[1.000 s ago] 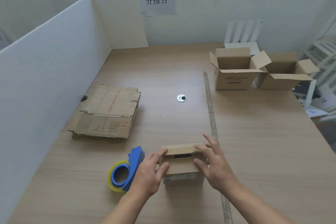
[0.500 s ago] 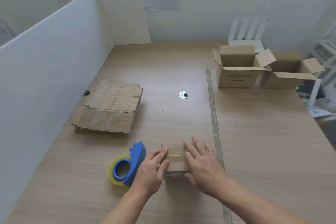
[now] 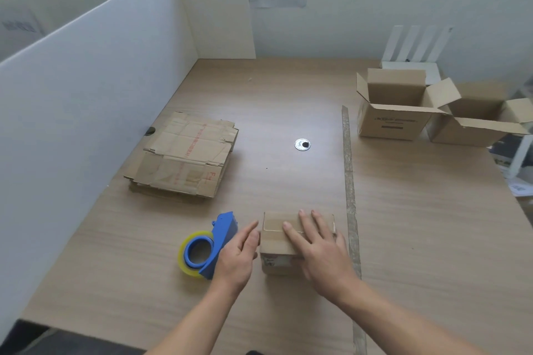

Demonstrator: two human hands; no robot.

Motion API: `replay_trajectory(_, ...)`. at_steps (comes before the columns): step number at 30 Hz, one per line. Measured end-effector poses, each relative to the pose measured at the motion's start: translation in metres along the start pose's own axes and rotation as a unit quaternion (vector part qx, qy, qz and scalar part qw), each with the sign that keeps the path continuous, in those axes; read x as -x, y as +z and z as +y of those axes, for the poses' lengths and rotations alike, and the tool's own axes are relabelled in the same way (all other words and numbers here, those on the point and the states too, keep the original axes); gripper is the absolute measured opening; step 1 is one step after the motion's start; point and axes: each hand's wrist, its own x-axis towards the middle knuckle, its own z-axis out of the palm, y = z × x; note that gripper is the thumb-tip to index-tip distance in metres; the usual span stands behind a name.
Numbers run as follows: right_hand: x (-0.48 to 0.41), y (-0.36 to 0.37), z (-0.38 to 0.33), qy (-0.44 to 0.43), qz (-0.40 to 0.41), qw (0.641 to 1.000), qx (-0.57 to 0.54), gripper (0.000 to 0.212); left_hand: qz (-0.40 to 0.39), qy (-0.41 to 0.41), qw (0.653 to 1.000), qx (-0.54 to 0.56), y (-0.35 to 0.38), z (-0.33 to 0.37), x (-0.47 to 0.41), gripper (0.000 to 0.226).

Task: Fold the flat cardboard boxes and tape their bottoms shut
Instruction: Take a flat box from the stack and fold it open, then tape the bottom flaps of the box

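1. Shifted since half a second ago: left hand (image 3: 236,256) off the top of the small box (image 3: 275,242) and down beside its left wall, between it and the tape dispenser (image 3: 212,245); right hand (image 3: 320,251) kept flat on the box top.
2. Fingers: left ones straight and loosely together, holding nothing; right ones straight and spread, pressing the cardboard, gripping nothing.
3. Small box: on the desk (image 3: 418,210), just right of the tape dispenser, with a faint outline of clear tape on the far part of its top.
4. Key relation: tape dispenser directly left of the left hand, partly overlapped by it in view, contact unclear; far nearer that hand than the right. Long axis of the box roughly left to right.
5. Counted: one small box under hand; one tape dispenser; one stack of flat cardboard (image 3: 184,158) beyond the dispenser, sheets not countable; two erected boxes well right of and beyond the dispenser, first open box (image 3: 395,121) touching second open box (image 3: 476,130).
6. Judged: bottom taping nearly finished; dispenser within easy reach for another strip.
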Motion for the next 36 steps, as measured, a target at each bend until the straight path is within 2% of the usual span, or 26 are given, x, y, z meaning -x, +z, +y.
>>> replay_trajectory(2,-0.001,-0.002,0.007,0.008,0.019,0.999,-0.041,0.090,0.011,-0.028,1.000,0.005,-0.003,-0.003,-0.002,0.032)
replay_trajectory(6,-0.001,-0.009,0.025,0.011,0.081,0.966,-0.247,0.077,0.020,-0.089,0.995,0.048,-0.006,-0.002,-0.007,0.044)
replay_trajectory(9,-0.004,-0.018,0.032,-0.006,0.147,0.938,-0.313,0.075,-0.028,-0.122,0.988,0.086,0.000,0.016,-0.008,0.039)
replay_trajectory(11,-0.006,-0.020,0.034,-0.007,0.163,0.930,-0.331,0.074,-0.050,-0.132,0.985,0.103,0.003,0.026,-0.010,0.037)
replay_trajectory(14,-0.007,-0.021,0.038,0.000,0.168,0.932,-0.321,0.077,-0.038,-0.129,0.984,0.117,0.006,0.032,-0.014,0.040)
replay_trajectory(20,-0.009,-0.018,0.037,-0.011,0.183,0.947,-0.263,0.071,0.008,-0.132,0.990,0.038,0.010,0.017,-0.016,0.067)
replay_trajectory(24,-0.002,-0.007,0.029,-0.010,0.152,0.966,-0.209,0.069,0.020,-0.153,0.988,0.031,0.013,0.000,-0.008,0.054)
replay_trajectory(29,0.015,0.007,0.008,-0.008,0.089,0.982,-0.165,0.078,0.024,-0.190,0.981,0.027,0.006,-0.035,0.010,0.042)
replay_trajectory(32,0.023,0.009,-0.009,-0.009,0.062,0.989,-0.135,0.079,0.013,-0.221,0.974,0.044,-0.003,-0.053,0.019,0.051)
replay_trajectory(36,0.036,0.018,-0.030,0.021,0.007,0.989,-0.146,0.082,-0.005,-0.249,0.966,0.066,-0.018,-0.077,0.031,0.051)
